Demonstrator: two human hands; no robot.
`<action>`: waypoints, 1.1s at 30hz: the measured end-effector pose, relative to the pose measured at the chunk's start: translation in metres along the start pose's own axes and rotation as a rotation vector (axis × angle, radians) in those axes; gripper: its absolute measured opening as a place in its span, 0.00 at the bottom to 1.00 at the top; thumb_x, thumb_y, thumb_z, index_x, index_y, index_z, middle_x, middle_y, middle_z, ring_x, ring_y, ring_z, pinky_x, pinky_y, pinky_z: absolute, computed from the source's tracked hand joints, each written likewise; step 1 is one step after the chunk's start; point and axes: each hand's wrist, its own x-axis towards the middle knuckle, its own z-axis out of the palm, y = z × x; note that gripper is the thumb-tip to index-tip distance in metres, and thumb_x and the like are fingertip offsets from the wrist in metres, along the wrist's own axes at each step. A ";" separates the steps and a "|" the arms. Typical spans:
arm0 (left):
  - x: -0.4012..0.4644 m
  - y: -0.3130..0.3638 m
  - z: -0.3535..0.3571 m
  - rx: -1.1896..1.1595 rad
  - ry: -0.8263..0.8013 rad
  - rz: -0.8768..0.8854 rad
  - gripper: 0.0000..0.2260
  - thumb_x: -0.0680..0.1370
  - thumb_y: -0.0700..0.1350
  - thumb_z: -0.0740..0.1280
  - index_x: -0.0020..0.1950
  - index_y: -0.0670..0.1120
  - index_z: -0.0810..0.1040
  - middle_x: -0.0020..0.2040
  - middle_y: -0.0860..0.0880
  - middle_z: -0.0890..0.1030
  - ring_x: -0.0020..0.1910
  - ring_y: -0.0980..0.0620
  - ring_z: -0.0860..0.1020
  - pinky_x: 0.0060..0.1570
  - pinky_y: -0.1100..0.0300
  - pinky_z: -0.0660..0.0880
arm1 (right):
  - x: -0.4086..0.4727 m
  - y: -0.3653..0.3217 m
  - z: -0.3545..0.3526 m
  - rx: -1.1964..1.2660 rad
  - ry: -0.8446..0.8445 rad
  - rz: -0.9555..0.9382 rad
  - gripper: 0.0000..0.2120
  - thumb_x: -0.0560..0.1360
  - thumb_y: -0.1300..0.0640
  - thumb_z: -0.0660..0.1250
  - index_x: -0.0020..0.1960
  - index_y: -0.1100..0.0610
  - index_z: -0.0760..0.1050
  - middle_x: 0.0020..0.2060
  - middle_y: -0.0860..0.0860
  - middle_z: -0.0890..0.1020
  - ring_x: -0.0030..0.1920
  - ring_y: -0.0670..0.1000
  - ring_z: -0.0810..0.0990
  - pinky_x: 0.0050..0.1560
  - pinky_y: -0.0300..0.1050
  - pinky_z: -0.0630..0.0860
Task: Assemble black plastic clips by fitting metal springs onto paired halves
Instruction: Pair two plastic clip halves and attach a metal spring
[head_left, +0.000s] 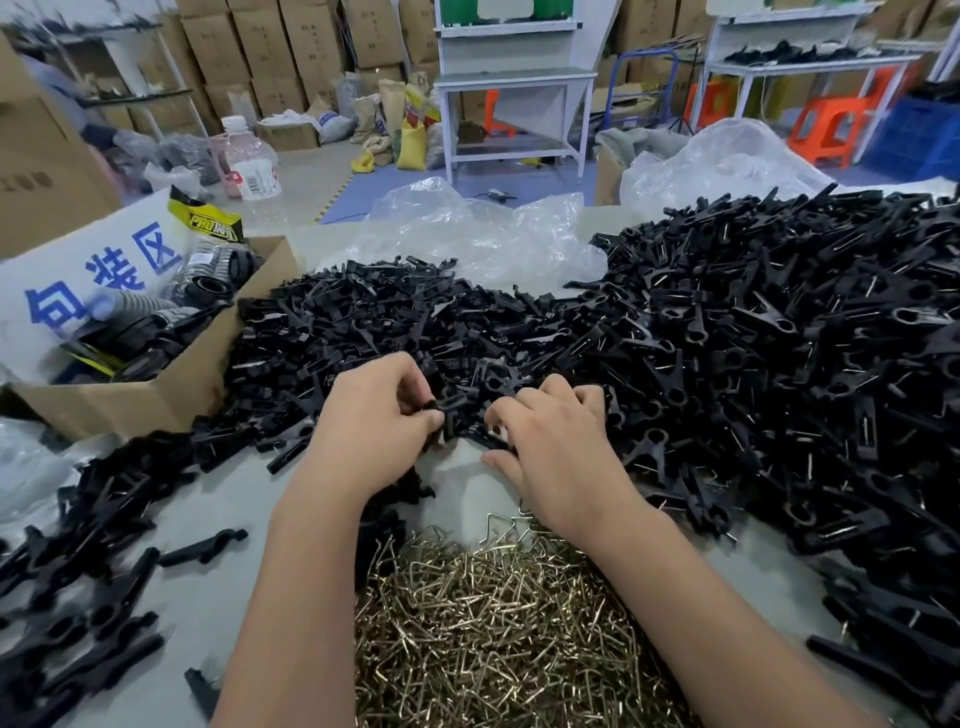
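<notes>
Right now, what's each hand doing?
Left hand: grips a black clip half.
Right hand: fingers curled into the clip halves pile; grip cannot be told.

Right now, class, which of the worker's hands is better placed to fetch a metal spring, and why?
Probably the right hand. It holds nothing visible and its wrist lies just above the metal springs, while the left hand already pinches a black clip half.
</notes>
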 end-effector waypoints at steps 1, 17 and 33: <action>0.000 0.000 0.001 -0.039 0.052 -0.017 0.11 0.73 0.42 0.79 0.40 0.51 0.78 0.40 0.53 0.82 0.43 0.54 0.81 0.43 0.60 0.76 | 0.000 0.000 0.000 0.006 0.006 -0.001 0.11 0.81 0.41 0.64 0.60 0.44 0.76 0.52 0.43 0.78 0.58 0.51 0.69 0.61 0.54 0.63; 0.000 -0.003 0.004 -0.521 0.084 -0.004 0.08 0.74 0.42 0.79 0.46 0.56 0.88 0.43 0.50 0.87 0.48 0.45 0.84 0.54 0.50 0.82 | 0.008 0.009 -0.011 1.104 0.226 0.222 0.12 0.84 0.62 0.64 0.55 0.49 0.83 0.39 0.50 0.85 0.34 0.42 0.78 0.31 0.36 0.74; -0.003 0.005 0.002 -0.561 -0.117 0.139 0.13 0.70 0.42 0.82 0.46 0.53 0.82 0.42 0.49 0.86 0.38 0.51 0.80 0.40 0.57 0.80 | 0.010 0.017 -0.020 1.240 0.050 0.277 0.17 0.83 0.63 0.64 0.49 0.47 0.88 0.33 0.47 0.82 0.36 0.51 0.74 0.41 0.47 0.73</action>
